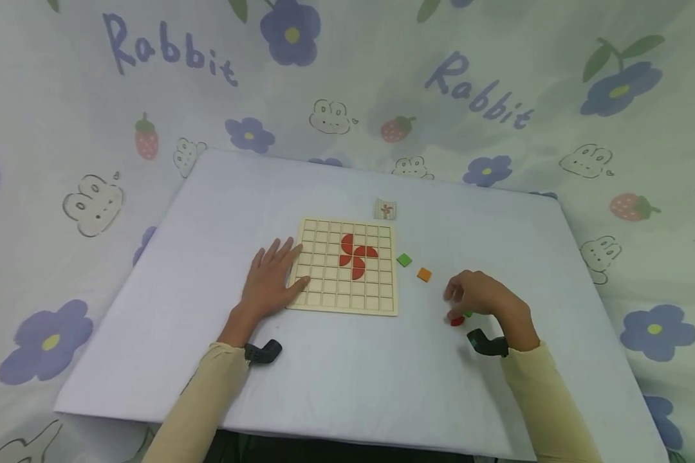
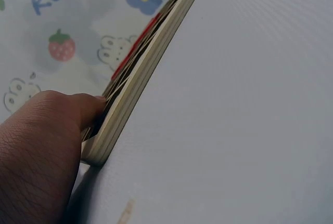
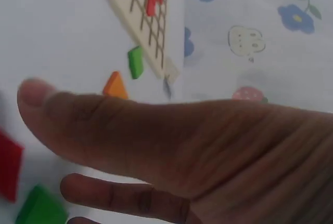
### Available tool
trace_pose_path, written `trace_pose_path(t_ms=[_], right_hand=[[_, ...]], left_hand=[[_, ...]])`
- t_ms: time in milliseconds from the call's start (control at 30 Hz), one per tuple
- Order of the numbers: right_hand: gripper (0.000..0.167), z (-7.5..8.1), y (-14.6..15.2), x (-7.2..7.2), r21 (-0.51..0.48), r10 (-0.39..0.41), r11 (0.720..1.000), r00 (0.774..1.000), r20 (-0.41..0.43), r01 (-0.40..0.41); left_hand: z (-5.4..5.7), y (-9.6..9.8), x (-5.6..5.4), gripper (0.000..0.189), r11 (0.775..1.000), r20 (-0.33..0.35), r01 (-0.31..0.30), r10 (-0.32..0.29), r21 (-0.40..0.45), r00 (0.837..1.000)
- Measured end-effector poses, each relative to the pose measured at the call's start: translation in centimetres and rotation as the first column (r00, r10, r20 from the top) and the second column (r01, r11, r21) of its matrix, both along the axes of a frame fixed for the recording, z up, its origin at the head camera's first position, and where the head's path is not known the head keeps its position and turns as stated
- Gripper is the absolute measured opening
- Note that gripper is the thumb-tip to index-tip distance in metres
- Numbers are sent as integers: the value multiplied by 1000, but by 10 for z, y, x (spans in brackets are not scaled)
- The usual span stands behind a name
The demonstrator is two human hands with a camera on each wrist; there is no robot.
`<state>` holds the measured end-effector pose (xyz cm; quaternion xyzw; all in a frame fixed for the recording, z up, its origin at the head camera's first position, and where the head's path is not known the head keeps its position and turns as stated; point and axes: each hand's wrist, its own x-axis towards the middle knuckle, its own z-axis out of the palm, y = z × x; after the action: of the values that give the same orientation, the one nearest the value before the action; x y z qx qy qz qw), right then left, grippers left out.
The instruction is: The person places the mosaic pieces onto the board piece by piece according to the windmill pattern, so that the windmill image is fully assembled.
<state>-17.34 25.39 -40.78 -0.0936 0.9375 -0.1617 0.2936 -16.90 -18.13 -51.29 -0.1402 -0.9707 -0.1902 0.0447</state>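
Note:
A square wooden grid board point(image 1: 324, 299) lies on the table with several red quarter-round pieces point(image 1: 358, 268) forming a pinwheel on it. My left hand point(image 1: 268, 283) rests on the board's left edge, fingers spread and thumb over the rim; the left wrist view shows the thumb point(image 2: 88, 107) on the edge. To the board's right, my right hand point(image 1: 477, 292) hovers low with bent fingers. Near its fingertips are a red piece point(image 1: 457, 321) and a green piece point(image 3: 41, 208), partly hidden in the head view. Nothing shows between its thumb point(image 3: 99, 120) and fingers.
A green square tile point(image 1: 404, 260) and an orange square tile point(image 1: 424, 275) lie between the board and my right hand. Behind the board lies a small card point(image 1: 385, 209) with a red pinwheel picture. White cloth covers the table point(image 1: 353, 373); a patterned curtain point(image 1: 347, 83) hangs behind it.

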Motion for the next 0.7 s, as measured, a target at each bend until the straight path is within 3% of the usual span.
trace_pose_path(t_ms=[100,300,533,700], right_hand=[[34,-4,9,12,-6,3,1000,1000,-26,-3],[19,-17,15,24,-118,30,992,996,-81,-39],[11,-28,7,20,-237,31,969,988,-153,-67],[6,-34,-18,10,-395,-23,913,954,-300,-102]], left_hand=[[2,0,1,78,1000,1,-2,2,7,1000],[4,-1,2,77,1000,7,-5,5,18,1000],[5,-2,3,77,1000,15,5,-5,26,1000],[5,1,3,78,1000,18,13,-14,19,1000]])
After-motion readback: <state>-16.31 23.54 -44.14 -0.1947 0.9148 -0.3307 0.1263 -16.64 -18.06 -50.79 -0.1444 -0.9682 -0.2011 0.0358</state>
